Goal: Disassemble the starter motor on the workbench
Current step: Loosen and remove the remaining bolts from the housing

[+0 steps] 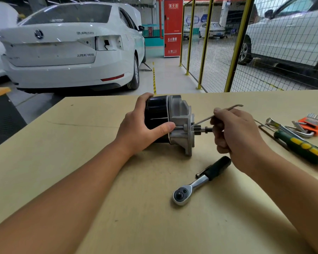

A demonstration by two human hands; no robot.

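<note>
Ratchet point(200, 178) lies flat on bench point(99, 180), nearest, black grip pointing away. Beyond it, motor point(171, 123) lies on its side mid-bench: black can left, grey housing right, pinion shaft to the right. Left hand point(141, 127) grips the black can, fingers over the top, thumb at the seam. Right hand point(235, 132) pinches a hex key point(222, 113), its long end angled into the housing. Right: green-yellow screwdriver point(301, 147); orange holder point(310, 124) with hex keys in it. Far: white car point(66, 50), mesh fence point(228, 52), red cabinet point(173, 28) marked "119"; other characters too blurred to read.
</note>
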